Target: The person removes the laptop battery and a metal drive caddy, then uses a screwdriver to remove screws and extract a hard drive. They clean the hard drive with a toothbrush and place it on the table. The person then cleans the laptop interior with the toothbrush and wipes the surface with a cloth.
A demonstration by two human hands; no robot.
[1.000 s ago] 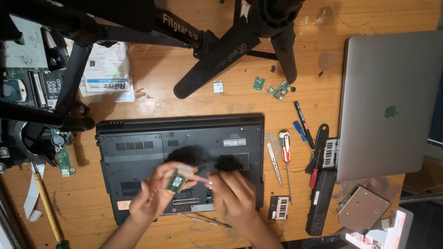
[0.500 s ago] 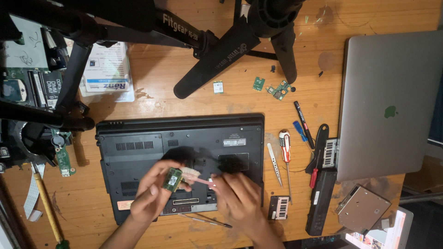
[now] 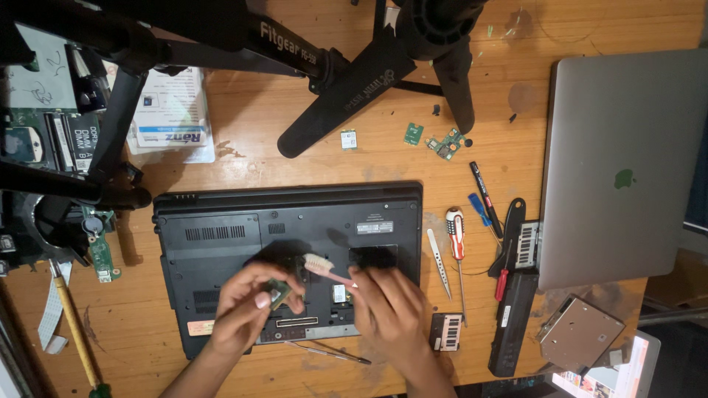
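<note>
A black laptop [image 3: 221,228] lies upside down on the wooden table, its bottom bay uncovered near the front. My left hand [image 3: 247,309] pinches a small green memory module [image 3: 279,294] over that bay. My right hand [image 3: 391,313] grips a pink toothbrush [image 3: 324,268] by the handle, the white bristle head pointing left and resting just above the module. Both hands hover over the laptop's front half.
A red-and-white screwdriver [image 3: 456,243], metal tweezers [image 3: 436,253] and a blue pen lie right of the laptop. A closed silver laptop [image 3: 619,162] sits far right, a black battery [image 3: 512,309] beside it. Black tripod legs [image 3: 346,96] cross the back. Circuit boards crowd the left edge.
The toothbrush head has moved left and up toward the module. My left hand has lowered and turned the module slightly closer to the bay.
</note>
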